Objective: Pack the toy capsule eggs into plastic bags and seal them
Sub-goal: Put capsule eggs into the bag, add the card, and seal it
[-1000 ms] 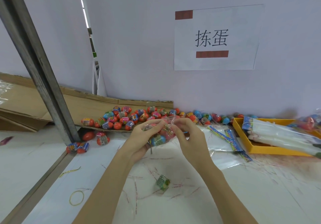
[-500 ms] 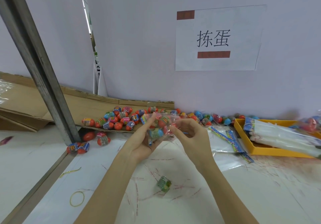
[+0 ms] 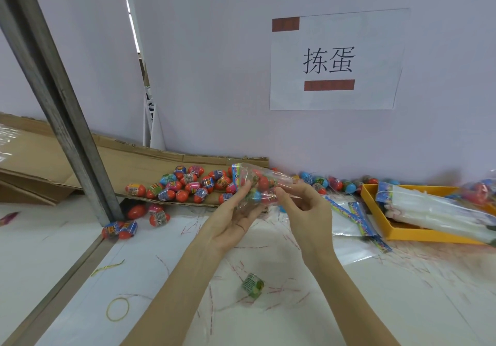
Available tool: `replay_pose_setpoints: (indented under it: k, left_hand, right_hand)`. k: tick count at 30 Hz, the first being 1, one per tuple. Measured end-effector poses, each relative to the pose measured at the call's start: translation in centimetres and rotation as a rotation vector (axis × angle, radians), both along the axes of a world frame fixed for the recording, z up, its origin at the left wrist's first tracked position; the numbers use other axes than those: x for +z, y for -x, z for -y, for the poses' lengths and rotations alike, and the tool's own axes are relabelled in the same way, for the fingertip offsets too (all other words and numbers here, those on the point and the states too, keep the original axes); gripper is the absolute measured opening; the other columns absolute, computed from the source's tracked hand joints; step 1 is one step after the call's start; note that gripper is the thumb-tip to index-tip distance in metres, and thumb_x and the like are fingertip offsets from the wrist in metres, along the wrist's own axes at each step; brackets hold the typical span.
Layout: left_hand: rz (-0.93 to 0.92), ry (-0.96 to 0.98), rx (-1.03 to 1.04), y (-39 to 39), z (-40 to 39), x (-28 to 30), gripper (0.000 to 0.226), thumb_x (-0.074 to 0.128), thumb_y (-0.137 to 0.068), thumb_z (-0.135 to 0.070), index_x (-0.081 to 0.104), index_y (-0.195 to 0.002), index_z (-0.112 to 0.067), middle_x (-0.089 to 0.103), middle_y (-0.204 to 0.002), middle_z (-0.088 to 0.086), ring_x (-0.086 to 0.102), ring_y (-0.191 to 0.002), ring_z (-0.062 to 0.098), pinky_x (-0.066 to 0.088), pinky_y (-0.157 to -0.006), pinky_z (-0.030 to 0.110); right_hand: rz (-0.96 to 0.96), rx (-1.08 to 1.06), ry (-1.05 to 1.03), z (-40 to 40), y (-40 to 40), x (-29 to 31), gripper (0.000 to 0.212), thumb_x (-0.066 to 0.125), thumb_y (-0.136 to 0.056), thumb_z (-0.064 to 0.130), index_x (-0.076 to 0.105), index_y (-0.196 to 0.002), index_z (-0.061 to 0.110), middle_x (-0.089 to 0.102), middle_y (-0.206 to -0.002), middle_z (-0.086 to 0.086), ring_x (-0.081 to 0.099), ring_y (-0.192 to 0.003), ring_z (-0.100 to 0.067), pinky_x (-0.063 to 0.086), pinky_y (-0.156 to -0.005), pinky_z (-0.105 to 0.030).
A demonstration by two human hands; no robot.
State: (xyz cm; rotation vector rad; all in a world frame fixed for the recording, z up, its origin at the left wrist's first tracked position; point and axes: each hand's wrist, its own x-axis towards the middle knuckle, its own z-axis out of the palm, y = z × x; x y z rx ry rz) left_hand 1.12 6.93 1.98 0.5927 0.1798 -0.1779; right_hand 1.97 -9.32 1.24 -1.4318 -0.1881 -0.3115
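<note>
The clear plastic bag (image 3: 261, 184), already loaded with several capsule eggs, is held in the air above the middle of the table (image 3: 402, 292), a little short of its far edge. Its printed header strip points up and to the left. The left hand (image 3: 230, 219) cradles it from below, palm up, with its fingers (image 3: 245, 187) curled against the header end. The right hand (image 3: 303, 206) pinches the clear film at the other side.

To seal it well, the eggs should probably settle away from the mouth first, so that the film lies flat there. Then press the strip along its whole length, with the lower hand supporting the weight.

Loose eggs (image 3: 188, 184) lie on the cardboard sheet (image 3: 107, 163) at the far edge. A lone green egg (image 3: 252, 285) sits nearer. Spare bags fill the yellow tray (image 3: 375, 211) at the right edge.
</note>
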Motion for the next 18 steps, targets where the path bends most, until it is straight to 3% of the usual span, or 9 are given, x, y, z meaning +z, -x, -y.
replay_pose_setpoints:
  k: [5, 10, 14, 18]
  left_hand:
    - [0.027, 0.009, -0.016, 0.0, 0.5, 0.0, 0.036, 0.078, -0.079, -0.003, 0.074, -0.114, 0.007, 0.071, -0.128, 0.026, 0.072, -0.117, 0.033, 0.060, -0.096, 0.045]
    - [0.013, -0.016, -0.054, 0.2, 0.9, -0.1, 0.031, 0.077, -0.086, -0.009, 0.076, -0.114, 0.007, 0.068, -0.132, 0.028, 0.070, -0.119, 0.039, 0.061, -0.094, 0.050]
    - [0.062, -0.453, 0.167, -0.2, 0.0, 0.1, 0.056, 0.081, -0.087, -0.036, 0.067, -0.134, -0.008, 0.075, -0.123, 0.015, 0.073, -0.115, 0.030, 0.059, -0.101, 0.049]
    - [0.072, -0.758, 0.417, -0.3, -1.5, 0.5, 0.066, 0.080, -0.073, -0.058, 0.066, -0.126, -0.022, 0.080, -0.109, 0.002, 0.077, -0.102, 0.021, 0.063, -0.088, 0.037]
  right_hand:
    - [0.049, -0.007, 0.021, 0.1, 0.0, 0.0, 0.010, 0.082, -0.089, 0.024, 0.074, -0.091, 0.020, 0.078, -0.089, 0.005, 0.076, -0.083, -0.014, 0.057, -0.072, -0.021]
    - [0.098, -0.058, 0.114, -0.1, 0.1, -0.1, 0.010, 0.083, -0.089, 0.023, 0.073, -0.085, 0.023, 0.076, -0.085, 0.006, 0.073, -0.083, -0.017, 0.060, -0.076, -0.032]
    - [0.162, -0.108, 0.262, 0.5, -0.2, 0.0, 0.007, 0.077, -0.093, 0.022, 0.072, -0.092, 0.025, 0.074, -0.089, 0.016, 0.068, -0.085, -0.008, 0.056, -0.075, -0.026]
    - [0.217, -0.045, 0.430, 0.8, -0.3, 0.3, 0.010, 0.073, -0.095, 0.012, 0.069, -0.097, 0.021, 0.071, -0.091, 0.019, 0.064, -0.093, 0.000, 0.043, -0.080, -0.007]
